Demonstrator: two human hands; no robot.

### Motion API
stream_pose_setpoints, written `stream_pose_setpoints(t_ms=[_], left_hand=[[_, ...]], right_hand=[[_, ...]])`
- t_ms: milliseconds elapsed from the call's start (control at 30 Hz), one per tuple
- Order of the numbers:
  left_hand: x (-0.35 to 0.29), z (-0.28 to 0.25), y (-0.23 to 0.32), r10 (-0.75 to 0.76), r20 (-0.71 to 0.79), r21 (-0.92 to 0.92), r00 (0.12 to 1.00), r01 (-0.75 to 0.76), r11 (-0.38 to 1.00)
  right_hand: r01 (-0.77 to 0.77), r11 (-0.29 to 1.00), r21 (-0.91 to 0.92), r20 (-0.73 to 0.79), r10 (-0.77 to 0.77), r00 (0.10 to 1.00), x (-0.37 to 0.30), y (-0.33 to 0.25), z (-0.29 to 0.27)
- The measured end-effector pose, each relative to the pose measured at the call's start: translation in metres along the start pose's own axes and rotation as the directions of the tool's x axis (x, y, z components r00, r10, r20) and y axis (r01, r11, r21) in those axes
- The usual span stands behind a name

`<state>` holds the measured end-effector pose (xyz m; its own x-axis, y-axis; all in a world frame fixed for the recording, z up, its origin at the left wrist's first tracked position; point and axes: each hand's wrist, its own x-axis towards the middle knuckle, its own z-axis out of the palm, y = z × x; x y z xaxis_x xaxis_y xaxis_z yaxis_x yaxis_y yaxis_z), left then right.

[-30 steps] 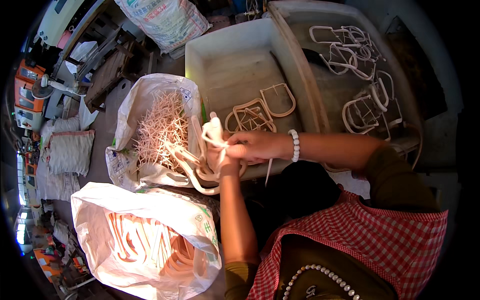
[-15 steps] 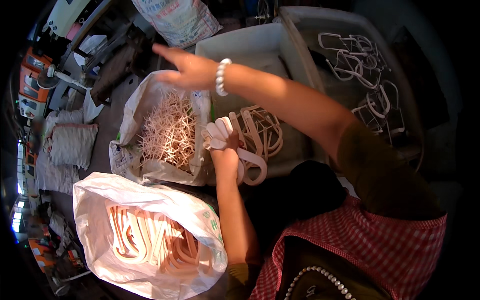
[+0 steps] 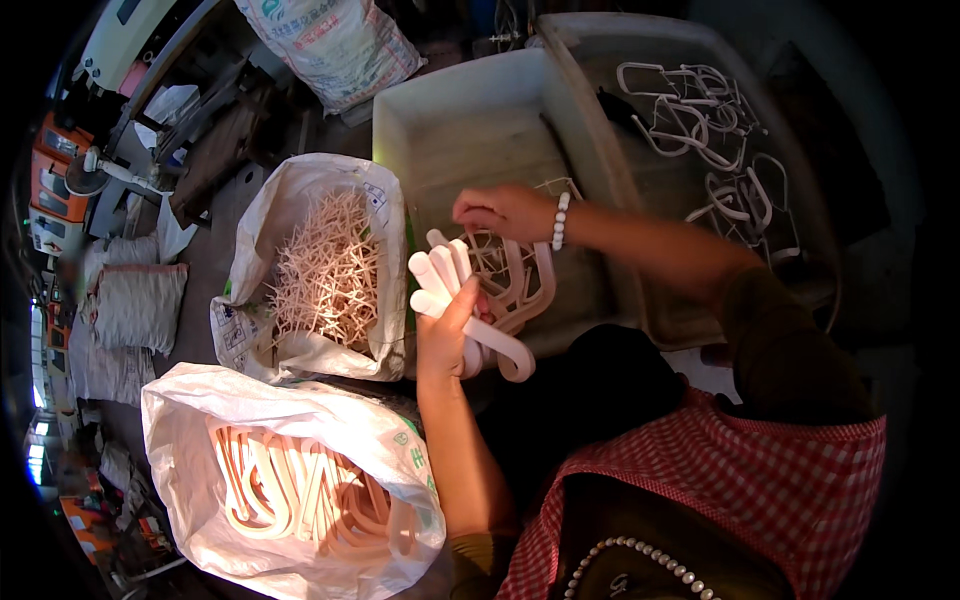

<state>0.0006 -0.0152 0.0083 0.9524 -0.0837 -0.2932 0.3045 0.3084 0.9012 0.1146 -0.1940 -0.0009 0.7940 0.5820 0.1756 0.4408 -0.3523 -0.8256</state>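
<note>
My left hand (image 3: 450,325) is closed around a bunch of pale pink, hook-shaped plastic pieces (image 3: 433,272), their rounded ends fanned out above the thumb. Just right of it, my right hand (image 3: 510,213), wearing a white bead bracelet, has its fingers curled over more curved plastic pieces (image 3: 543,275) joined by thin runners, in the grey tub (image 3: 470,95). What its fingertips pinch is hidden. A white woven sack (image 3: 290,172) full of thin pink plastic runner scraps (image 3: 330,270) stands left of my hands. Nearer me, another white sack (image 3: 180,480) holds stacked hook-shaped pieces (image 3: 290,480).
At the right, a second tub (image 3: 680,30) contains more pale plastic frames (image 3: 690,110). A printed full sack (image 3: 335,50) stands behind the grey tub. Further sacks (image 3: 140,305) and orange-and-white machines (image 3: 60,180) are at the far left.
My right hand has swung back from above the scrap sack, where its fingers were spread, to the pieces in the grey tub, and its fingers have curled. My left hand keeps its bunch.
</note>
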Motion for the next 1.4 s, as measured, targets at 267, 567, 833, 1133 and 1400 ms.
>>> stream_pose_setpoints(t_ms=[267, 567, 833, 1133, 1400], left_hand=[[-0.004, -0.003, 0.004, -0.005, 0.222, -0.224, 0.975, 0.056, 0.973], [-0.004, 0.004, -0.001, -0.063, 0.209, 0.048, 0.976, 0.054, 0.997], [0.001, 0.004, 0.000, -0.076, 0.072, 0.150, 0.995, 0.064, 0.987], [-0.001, 0.008, -0.007, -0.094, 0.062, 0.169, 0.994, 0.082, 0.982], [0.004, -0.002, -0.030, 0.207, 0.045, 0.649, 0.977, -0.186, 0.738]], right_hand=[[0.389, 0.820, -0.419, 0.065, -0.400, 0.914, -0.021, -0.013, 0.014], [0.133, 0.898, -0.419, -0.095, -0.188, 0.977, -0.008, -0.010, -0.011], [0.459, 0.444, -0.770, 0.256, -0.444, 0.859, -0.022, -0.051, -0.060], [0.516, 0.294, -0.804, 0.450, -0.266, 0.853, -0.042, -0.042, -0.053], [-0.676, 0.599, 0.430, 0.726, 0.216, 0.653, -0.077, -0.063, -0.063]])
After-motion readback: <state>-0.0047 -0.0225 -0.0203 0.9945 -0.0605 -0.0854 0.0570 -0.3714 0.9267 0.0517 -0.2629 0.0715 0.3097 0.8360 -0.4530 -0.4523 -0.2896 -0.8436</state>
